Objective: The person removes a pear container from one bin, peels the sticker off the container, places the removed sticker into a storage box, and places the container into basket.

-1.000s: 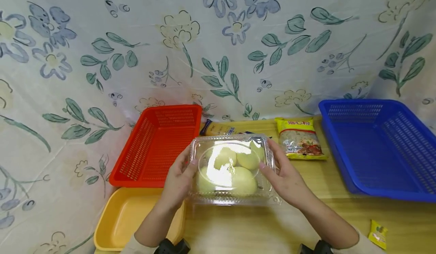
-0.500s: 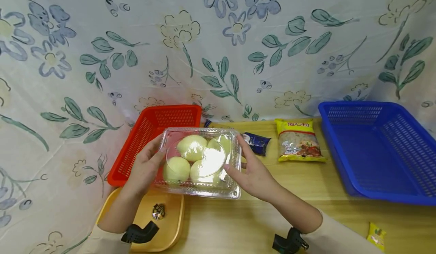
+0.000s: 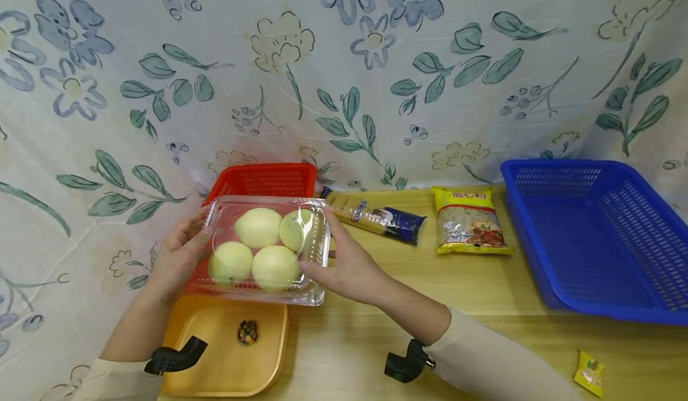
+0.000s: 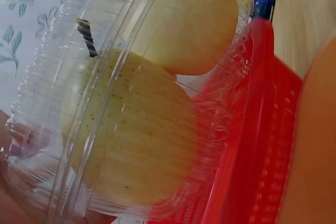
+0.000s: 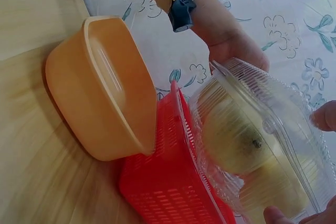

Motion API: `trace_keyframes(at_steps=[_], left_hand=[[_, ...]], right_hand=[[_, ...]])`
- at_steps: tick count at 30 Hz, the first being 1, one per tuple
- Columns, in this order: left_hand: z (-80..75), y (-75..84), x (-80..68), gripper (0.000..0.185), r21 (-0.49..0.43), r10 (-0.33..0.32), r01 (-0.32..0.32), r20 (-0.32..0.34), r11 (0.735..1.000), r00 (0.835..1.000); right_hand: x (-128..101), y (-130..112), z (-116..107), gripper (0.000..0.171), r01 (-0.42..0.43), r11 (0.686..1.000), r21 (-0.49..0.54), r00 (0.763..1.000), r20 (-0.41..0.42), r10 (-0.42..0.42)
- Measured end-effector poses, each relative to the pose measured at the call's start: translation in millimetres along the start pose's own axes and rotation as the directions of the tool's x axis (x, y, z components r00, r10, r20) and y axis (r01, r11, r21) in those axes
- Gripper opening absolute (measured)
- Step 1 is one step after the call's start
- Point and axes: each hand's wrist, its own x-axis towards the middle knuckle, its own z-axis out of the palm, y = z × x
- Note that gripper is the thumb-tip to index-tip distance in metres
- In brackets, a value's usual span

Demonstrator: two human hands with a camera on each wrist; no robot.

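Both hands hold a clear plastic clamshell box (image 3: 321, 239) by its two short ends. Inside lie several pale yellow-green pears (image 3: 274, 266), one with a dark stem in the left wrist view. My left hand (image 3: 180, 260) grips the left end, thumb on top. On the right end is my right hand (image 3: 352, 266), its thumb on the lid and other fingers partly hidden behind the box. Beneath the box is a red perforated basket (image 3: 258, 177), mostly covered in the head view. Its rim is close under the box in the right wrist view (image 5: 189, 145); contact cannot be told.
A yellow-orange basin (image 3: 231, 380) with a small dark round item (image 3: 247, 333) inside stands in front of the red basket. Behind lie a blue-and-gold long packet (image 3: 376, 217) and a yellow food bag (image 3: 472, 222). At right are a blue basket (image 3: 586, 239) and a small yellow sachet (image 3: 590, 372).
Both hands have carried the box of pears leftward, from the middle of the table to over the red basket. The long packet, formerly covered, now shows.
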Motion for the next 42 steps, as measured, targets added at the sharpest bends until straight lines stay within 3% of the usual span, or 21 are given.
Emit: trace_keyframes(at_steps=[5, 9, 14, 21, 28, 33, 39, 42], left_hand=[[-15.8, -10.0, 3.1, 0.058, -0.097, -0.022, 0.018, -0.041, 0.995, 0.999], [-28.6, -15.4, 6.9, 0.058, -0.161, -0.078, 0.067, -0.063, 0.985, 0.995], [-41.6, -22.6, 14.7, 0.058, -0.096, -0.149, 0.139, -0.106, 0.986, 0.983], [-47.8, -41.1, 23.6, 0.056, -0.014, -0.193, 0.194, -0.161, 0.981, 0.968], [-49.5, -62.2, 33.7, 0.057, 0.083, -0.159, 0.176, -0.178, 0.981, 0.971], [-48.4, -70.7, 35.6, 0.056, 0.063, -0.155, 0.171, -0.201, 0.983, 0.967], [-46.6, -72.3, 39.8, 0.056, -0.005, -0.089, 0.090, -0.207, 0.996, 0.974], [-46.4, -72.0, 42.3, 0.057, 0.087, -0.104, 0.125, -0.213, 0.988, 0.971]], right_hand=[[19, -10, 12, 0.107, 0.048, 0.997, -0.056, 0.999, -0.013, -0.049], [35, -14, 20, 0.106, 0.057, 0.995, -0.080, 0.998, 0.002, -0.057], [53, -14, 32, 0.103, 0.069, 0.994, -0.082, 0.998, 0.007, -0.069], [67, -3, 48, 0.098, 0.035, 0.994, -0.101, 0.999, 0.001, -0.035], [72, 9, 58, 0.098, -0.012, 0.984, -0.176, 1.000, -0.021, 0.008], [73, 12, 60, 0.097, 0.000, 0.984, -0.177, 1.000, -0.030, -0.005], [78, 15, 61, 0.091, 0.054, 0.973, -0.224, 0.997, -0.038, -0.064], [80, 16, 62, 0.089, 0.064, 0.966, -0.250, 0.997, -0.033, -0.074]])
